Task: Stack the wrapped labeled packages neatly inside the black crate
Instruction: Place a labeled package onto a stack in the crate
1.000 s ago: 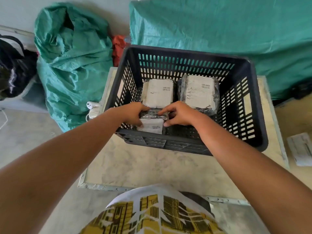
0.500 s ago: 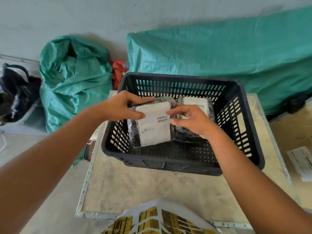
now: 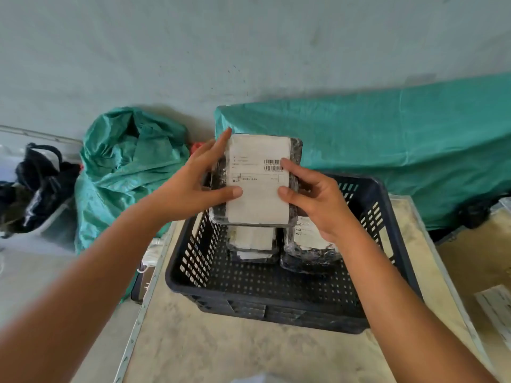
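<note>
I hold a wrapped package (image 3: 257,200) with a white barcoded label upright, label facing me, above the far left part of the black crate (image 3: 276,308). My left hand (image 3: 193,183) grips its left edge, thumb across the label. My right hand (image 3: 312,197) grips its right edge. Inside the crate a stack of wrapped packages (image 3: 253,244) lies at the back left, partly hidden behind the held one. Another labeled package (image 3: 309,241) lies at the back right, partly under my right wrist.
The crate stands on a pale tabletop (image 3: 235,349) with a metal-edged rim. A green tarp (image 3: 401,150) covers something behind it. A green sack (image 3: 124,167) and black bags (image 3: 36,189) sit on the floor at left. A flat labeled packet (image 3: 495,305) lies at right.
Both hands lifted the package from the crate's front left floor, turning it upright with the label toward me. The view tilted upward, so the crate sits lower in frame.
</note>
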Demonstrator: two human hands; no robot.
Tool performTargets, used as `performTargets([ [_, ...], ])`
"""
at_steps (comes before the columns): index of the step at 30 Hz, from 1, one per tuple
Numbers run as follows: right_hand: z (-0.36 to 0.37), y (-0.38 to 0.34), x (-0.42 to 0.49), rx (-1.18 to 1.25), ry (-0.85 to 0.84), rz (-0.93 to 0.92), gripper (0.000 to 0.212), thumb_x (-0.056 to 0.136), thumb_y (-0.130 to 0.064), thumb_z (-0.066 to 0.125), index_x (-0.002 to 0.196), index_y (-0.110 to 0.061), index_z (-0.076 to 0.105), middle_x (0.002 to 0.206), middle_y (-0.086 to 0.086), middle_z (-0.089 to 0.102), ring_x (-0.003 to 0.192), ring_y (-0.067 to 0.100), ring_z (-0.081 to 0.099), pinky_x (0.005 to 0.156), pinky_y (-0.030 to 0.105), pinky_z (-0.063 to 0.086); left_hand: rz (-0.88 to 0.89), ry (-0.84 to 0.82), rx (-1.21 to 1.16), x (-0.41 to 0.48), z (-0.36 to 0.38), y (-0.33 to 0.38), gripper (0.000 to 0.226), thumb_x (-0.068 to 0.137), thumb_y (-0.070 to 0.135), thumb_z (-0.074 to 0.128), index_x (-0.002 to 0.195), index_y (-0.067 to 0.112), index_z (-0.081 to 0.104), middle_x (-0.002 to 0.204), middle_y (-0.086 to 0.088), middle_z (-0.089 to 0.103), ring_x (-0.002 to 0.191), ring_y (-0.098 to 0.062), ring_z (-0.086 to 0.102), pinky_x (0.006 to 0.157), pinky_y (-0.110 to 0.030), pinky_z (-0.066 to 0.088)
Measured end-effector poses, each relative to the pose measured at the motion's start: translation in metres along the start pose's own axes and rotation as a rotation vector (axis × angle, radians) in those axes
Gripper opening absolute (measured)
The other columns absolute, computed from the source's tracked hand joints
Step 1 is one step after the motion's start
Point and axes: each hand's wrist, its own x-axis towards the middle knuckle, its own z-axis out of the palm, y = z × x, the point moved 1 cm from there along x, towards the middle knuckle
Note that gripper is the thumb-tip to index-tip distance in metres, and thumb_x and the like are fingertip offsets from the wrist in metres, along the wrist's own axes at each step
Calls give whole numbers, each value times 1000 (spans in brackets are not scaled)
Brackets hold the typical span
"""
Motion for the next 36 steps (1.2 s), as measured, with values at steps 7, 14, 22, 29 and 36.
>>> performTargets([
  [7,-18,25,28,-34,34,132,61,71,-32,89,128,-42,70,145,-4,62,138,15,53,115,46,42,-90,-14,48,19,36,-31,89,79,59,72,153,54,24,159,13,27,145,-12,33,121,-45,27],
  [14,-15,99,51,-210,115,300,58,90,-12,77,140,-36,61,151,-5,54,139,17,49,115,47,43,-313,-143,11,52,75,-91,89,91,26,73,160,36,17,149,5,36,136,-15,39,100,-11,32],
  [22,-4,154,47,-350,59,474,79,89,-13,78,156,-34,40,166,1,31,148,19,34,115,37,41,-487,-322,31,62,105,-142,107,91,22,71,158,39,-11,160,-5,27,125,-26,53,93,-40,57],
  [29,5,170,46,-589,-23,492,87,90,-16,77,162,-22,28,162,6,38,142,24,44,113,38,43,-546,-281,62,67,122,-165,106,89,15,72,160,34,-5,161,-12,21,135,-32,45,102,-40,51],
  [36,5,175,48,-636,-47,503,88,92,-17,75,163,-23,23,163,4,36,138,23,48,114,35,39,-504,-307,142,67,125,-170,105,93,17,69,160,32,-10,165,-8,-27,152,-35,16,104,-34,44],
])
